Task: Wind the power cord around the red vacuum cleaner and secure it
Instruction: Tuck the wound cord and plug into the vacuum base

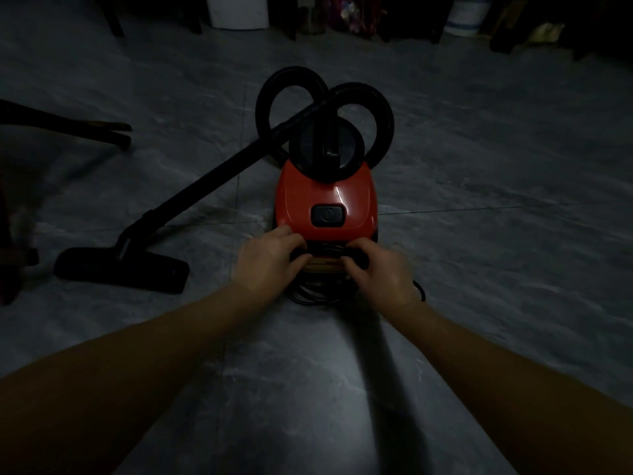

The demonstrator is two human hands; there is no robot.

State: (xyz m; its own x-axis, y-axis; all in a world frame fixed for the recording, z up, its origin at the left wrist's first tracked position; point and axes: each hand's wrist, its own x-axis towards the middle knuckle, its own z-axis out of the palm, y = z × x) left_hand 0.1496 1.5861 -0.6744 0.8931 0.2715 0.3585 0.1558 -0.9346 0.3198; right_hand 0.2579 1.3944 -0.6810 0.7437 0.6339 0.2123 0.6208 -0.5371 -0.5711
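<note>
Two bare hands were recorded at one appliance, in dim light.

Item 1: red canister vacuum cleaner with a glossy plastic shell [325,197]. It stood on the grey marbled tile floor [479,173] at the centre of the view, its rear end toward the person. A black oval switch [327,214] sat on its top.

Item 2: black power cord [310,293]. Several loops lay on the floor just behind the vacuum's rear, between the two wrists. Further strands ran up across the rear face.

Item 3: left hand [269,260]. Its fingers were curled onto the cord strands at the left rear corner.

Item 4: right hand [382,274]. Its fingers were curled and clamped on a dark part of the cord at the right rear. Whether that part was the plug could not be told.

Item 5: black ribbed hose [293,77]. It formed two loops behind the vacuum.

Item 6: black rigid wand [205,186]. It slanted down to the left and ended in a flat black floor head [120,270] on the tiles.

Item 7: white tub [239,12]. It stood at the far edge, well apart.
</note>
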